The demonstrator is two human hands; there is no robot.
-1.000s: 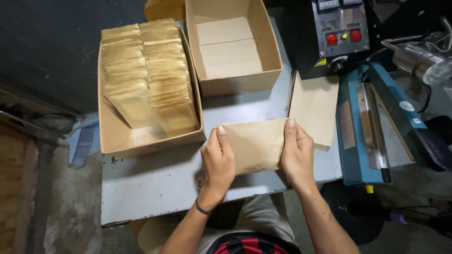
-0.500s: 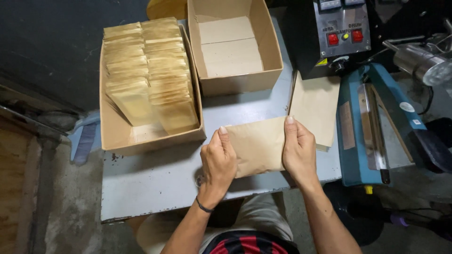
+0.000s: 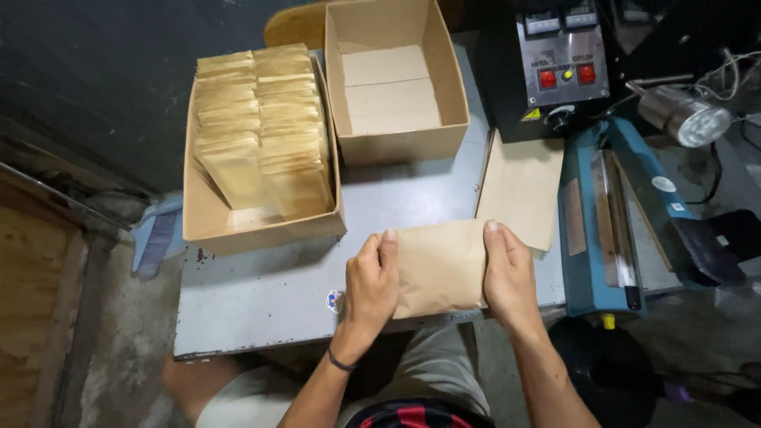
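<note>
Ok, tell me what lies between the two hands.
In the head view, a brown paper pouch spans the gap: the left hand grips its left edge, the right hand its right edge, over the grey table.

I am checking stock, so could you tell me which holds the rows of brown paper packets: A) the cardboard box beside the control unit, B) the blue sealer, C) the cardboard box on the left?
C: the left cardboard box holds the rows of brown packets; the other box shows only its bare bottom.

Dim, sharp overhead view; lamp (image 3: pixel 686 116) glares at right, edges fall dark.
</note>
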